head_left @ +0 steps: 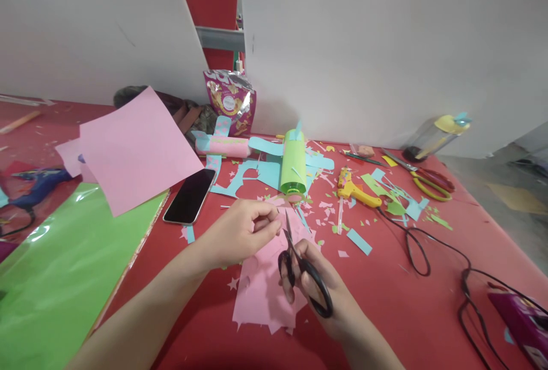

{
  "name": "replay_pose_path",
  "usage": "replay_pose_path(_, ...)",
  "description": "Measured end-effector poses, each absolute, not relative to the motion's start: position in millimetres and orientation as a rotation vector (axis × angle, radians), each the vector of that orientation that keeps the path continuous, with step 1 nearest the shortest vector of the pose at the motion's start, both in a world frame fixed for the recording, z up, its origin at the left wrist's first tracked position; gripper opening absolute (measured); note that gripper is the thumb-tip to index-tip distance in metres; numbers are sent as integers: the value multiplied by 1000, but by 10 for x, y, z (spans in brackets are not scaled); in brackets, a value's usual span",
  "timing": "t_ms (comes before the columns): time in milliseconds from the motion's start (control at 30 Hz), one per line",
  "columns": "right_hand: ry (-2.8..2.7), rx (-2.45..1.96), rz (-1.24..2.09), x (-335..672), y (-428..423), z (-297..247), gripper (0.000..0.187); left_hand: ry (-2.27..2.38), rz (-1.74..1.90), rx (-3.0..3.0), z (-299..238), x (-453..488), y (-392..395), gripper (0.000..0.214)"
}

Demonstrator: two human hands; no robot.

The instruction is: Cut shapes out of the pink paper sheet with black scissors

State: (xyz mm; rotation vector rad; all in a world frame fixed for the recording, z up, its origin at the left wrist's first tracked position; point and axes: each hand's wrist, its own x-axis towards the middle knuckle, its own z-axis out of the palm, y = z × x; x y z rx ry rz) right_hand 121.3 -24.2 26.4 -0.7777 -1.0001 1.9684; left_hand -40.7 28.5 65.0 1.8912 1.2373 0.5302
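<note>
My right hand point(319, 290) grips black-handled scissors point(299, 261) with the blades pointing away from me. My left hand point(240, 230) pinches a small pink paper piece point(277, 222) right at the blades. Under both hands a cut-up pink paper sheet point(261, 293) lies on the red table point(385, 301). Just beyond stand a green paper roll point(293, 163) with blue paper wings and a pink paper roll point(222, 145).
A black phone point(189, 196) lies left of my hands, beside a large pink sheet point(135, 147) and a green sheet point(60, 278). A yellow glue gun point(355, 190) with a black cord, red-and-yellow scissors point(428, 180), a bottle point(434, 137), paper scraps and a snack bag point(231, 101) lie around. White boards stand behind.
</note>
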Motion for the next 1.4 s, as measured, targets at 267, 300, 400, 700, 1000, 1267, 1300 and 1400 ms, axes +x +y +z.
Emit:
replay_pose_path(267, -961, -764, 1971, 1208, -236, 297, 33, 1231, 531, 1834, 650, -374, 271, 22)
replay_pose_path(300, -959, -757, 1971, 1205, -236, 299, 32, 1233, 530, 1830, 653, -369, 268, 22)
replay_pose_path(400, -948, -742, 1973, 1202, -237, 290, 31, 1234, 519, 1820, 655, -361, 272, 22)
replay_pose_path(700, -915, -759, 1968, 1201, -247, 254, 31, 1227, 532, 1795, 627, -364, 274, 23)
replay_pose_path(1000, -922, -771, 1916, 1157, -260, 238, 30, 1227, 572, 1765, 622, -340, 274, 22)
replay_pose_path(1267, -887, -818, 1868, 1143, -267, 244, 28, 1230, 662, 1680, 582, -283, 260, 25)
replay_pose_path(1300, -891, -826, 1853, 1143, -268, 242, 28, 1233, 678, 1671, 575, -270, 254, 27)
replay_pose_path(1400, -930, -841, 1817, 1148, -267, 234, 28, 1238, 718, 1659, 558, -231, 232, 27)
